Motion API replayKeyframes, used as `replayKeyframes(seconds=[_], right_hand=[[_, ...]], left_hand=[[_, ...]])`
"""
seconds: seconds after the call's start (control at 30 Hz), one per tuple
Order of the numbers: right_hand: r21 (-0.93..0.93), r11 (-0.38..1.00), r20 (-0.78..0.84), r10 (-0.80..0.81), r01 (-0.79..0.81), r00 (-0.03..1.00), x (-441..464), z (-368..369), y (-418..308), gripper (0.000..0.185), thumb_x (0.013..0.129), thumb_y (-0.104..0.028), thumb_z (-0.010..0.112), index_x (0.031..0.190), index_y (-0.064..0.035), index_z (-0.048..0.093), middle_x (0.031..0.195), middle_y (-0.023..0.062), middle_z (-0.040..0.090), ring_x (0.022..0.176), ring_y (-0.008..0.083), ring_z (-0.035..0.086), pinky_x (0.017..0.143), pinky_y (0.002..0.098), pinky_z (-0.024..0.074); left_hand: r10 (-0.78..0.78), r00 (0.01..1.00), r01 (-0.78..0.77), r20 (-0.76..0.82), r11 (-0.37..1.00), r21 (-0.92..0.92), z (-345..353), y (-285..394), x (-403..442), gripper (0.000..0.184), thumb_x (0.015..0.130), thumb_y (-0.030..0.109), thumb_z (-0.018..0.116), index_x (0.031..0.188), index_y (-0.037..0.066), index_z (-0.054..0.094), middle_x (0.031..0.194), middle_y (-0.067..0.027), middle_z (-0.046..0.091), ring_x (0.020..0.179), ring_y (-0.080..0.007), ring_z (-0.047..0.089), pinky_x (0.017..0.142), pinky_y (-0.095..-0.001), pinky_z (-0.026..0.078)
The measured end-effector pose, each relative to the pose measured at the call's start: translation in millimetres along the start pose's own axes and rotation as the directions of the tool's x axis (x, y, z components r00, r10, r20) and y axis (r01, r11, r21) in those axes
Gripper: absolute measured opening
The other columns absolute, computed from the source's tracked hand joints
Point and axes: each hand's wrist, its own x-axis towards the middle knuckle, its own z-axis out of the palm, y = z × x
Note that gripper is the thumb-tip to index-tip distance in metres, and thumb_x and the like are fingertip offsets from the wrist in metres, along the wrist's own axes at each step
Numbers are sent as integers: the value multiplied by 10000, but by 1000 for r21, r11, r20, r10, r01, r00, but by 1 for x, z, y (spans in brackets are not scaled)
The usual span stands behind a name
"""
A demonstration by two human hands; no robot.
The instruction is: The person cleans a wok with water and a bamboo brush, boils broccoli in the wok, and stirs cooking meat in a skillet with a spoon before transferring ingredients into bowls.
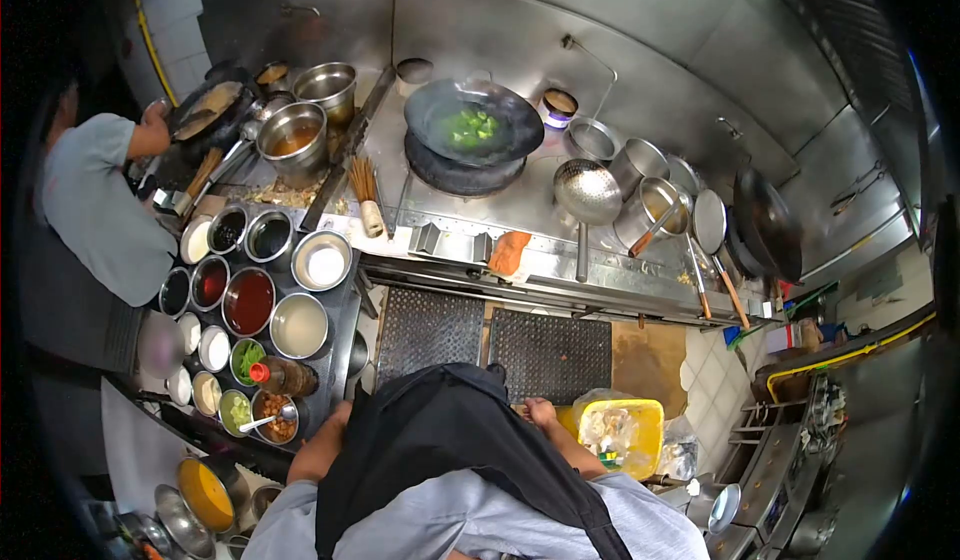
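Observation:
My left hand [343, 417] hangs low beside the black apron, at the edge of the steel table with the sauce bowls; its fingers are hidden. On the other side of the apron, my right hand [541, 413] hangs near the yellow bin [650, 438]; its fingers look curled, but what they hold, if anything, is too small to tell. Ahead, a dark wok [425, 120] with green vegetables [470, 128] sits on the burner, with faint steam above it. An orange-red cloth [510, 253] lies on the stove's front edge.
A co-worker [105, 200] stands at another wok [228, 110] on the left. A perforated ladle [588, 195], steel pots [640, 165] and long-handled tools line the right side of the stove. Sauce bowls [248, 300] and a red-capped bottle [290, 378] are at left.

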Motion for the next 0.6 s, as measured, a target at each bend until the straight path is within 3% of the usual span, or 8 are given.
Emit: replayKeyframes(seconds=[0.03, 0.13, 0.23, 0.33, 0.43, 0.6], right_hand=[[45, 999, -10, 24, -24, 1000, 0, 4, -5, 175, 964, -209, 557, 840, -86, 552, 652, 25, 508, 491, 141, 477, 417, 312, 389], [-64, 997, -20, -35, 34, 999, -3, 9, -15, 226, 981, -264, 550, 871, -68, 546, 653, 41, 522, 486, 163, 486, 419, 330, 399], [-303, 931, 20, -206, 202, 978, 33, 1, 13, 285, 982, -299, 536, 827, -60, 545, 627, 54, 526, 478, 187, 489, 422, 360, 408], [-207, 954, 61, -207, 215, 976, 17, 0, 8, 344, 975, -330, 516, 747, -75, 547, 602, 57, 528, 479, 202, 495, 433, 382, 425], [-294, 952, 35, -76, 83, 996, -3, 1, -2, 372, 971, -328, 493, 687, -90, 528, 586, 50, 517, 474, 187, 490, 431, 365, 424], [-254, 963, 3, -89, 87, 996, -25, 7, -2, 339, 966, -299, 474, 688, -110, 514, 577, 34, 494, 448, 158, 449, 411, 321, 393]], left_hand=[[24, 1000, -23, -7, 999, 22, 0, 0, 1, 534, 882, 434, 598, 1182, -4, 652, 1184, -218, 667, 982, -332, 672, 839, -432, 504], [-36, 999, 36, 10, 999, -28, 5, -3, -5, 527, 882, 431, 597, 1175, -4, 653, 1178, -220, 667, 983, -337, 671, 838, -435, 504], [-62, 998, 63, 17, 997, -54, 10, -5, -11, 521, 882, 428, 595, 1168, -4, 654, 1171, -223, 667, 983, -342, 669, 837, -438, 503], [-82, 996, 83, 18, 994, -67, 13, -9, -13, 515, 883, 426, 594, 1160, -3, 655, 1165, -225, 667, 984, -348, 668, 835, -441, 502], [-92, 996, 93, 18, 992, -80, 17, -14, -17, 508, 883, 423, 593, 1153, -3, 656, 1159, -228, 667, 984, -353, 667, 834, -444, 502], [-101, 995, 102, 20, 991, -89, 17, -18, -18, 498, 884, 418, 591, 1141, -3, 657, 1148, -232, 667, 985, -362, 665, 832, -450, 501]])
